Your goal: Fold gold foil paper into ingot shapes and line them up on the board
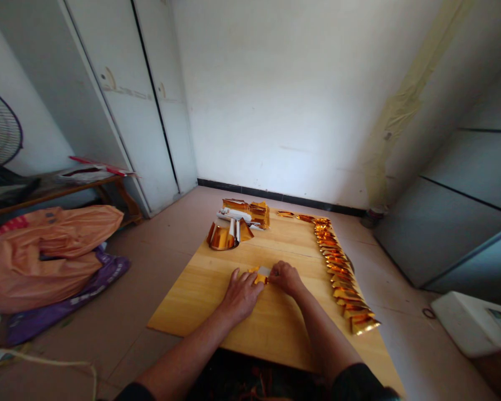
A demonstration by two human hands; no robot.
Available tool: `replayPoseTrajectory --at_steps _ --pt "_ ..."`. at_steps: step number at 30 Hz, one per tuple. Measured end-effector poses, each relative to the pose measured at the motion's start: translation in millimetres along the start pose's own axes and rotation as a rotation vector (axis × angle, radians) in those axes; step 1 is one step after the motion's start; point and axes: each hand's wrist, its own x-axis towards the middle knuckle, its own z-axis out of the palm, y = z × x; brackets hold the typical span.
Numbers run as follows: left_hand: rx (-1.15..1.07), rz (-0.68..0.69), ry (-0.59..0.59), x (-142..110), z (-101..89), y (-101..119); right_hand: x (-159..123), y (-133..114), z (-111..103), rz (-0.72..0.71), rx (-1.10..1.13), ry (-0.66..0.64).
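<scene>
A small sheet of gold foil paper (259, 277), with a greyish-white back showing, lies on the wooden board in front of me. My left hand (241, 294) rests over its left side, fingers stretched out and pressing it down. At the right edge of the paper my right hand (285, 277) is closed, with thumb and fingers pinched together on it. The right fingertips partly hide what they grip. Along the board's right side runs a long row of folded gold foil pieces (342, 273), overlapping one another.
Stacks of gold foil sheets (224, 236) and a white roll (236, 215) sit at the wooden board's (192, 295) far left. An orange bag (54, 250) lies on the floor at left, near a bench and a fan (0, 128). A white box (471, 323) stands at right.
</scene>
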Motion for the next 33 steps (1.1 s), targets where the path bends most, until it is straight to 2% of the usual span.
replayPoseTrajectory --at_steps 12,21,27,33 --pt "-0.026 -0.011 0.008 -2.1 5.0 -0.9 -0.6 -1.4 5.7 0.015 -0.070 0.039" --pt "-0.089 -0.102 -0.026 0.3 -1.9 6.9 3.8 8.7 10.0 0.002 0.099 0.055" --pt "-0.111 -0.125 -0.033 0.7 0.3 7.0 4.0 15.0 6.4 -0.020 0.205 0.051" --pt "-0.130 -0.110 -0.023 1.7 -3.8 5.8 0.0 7.6 4.4 -0.020 0.110 0.056"
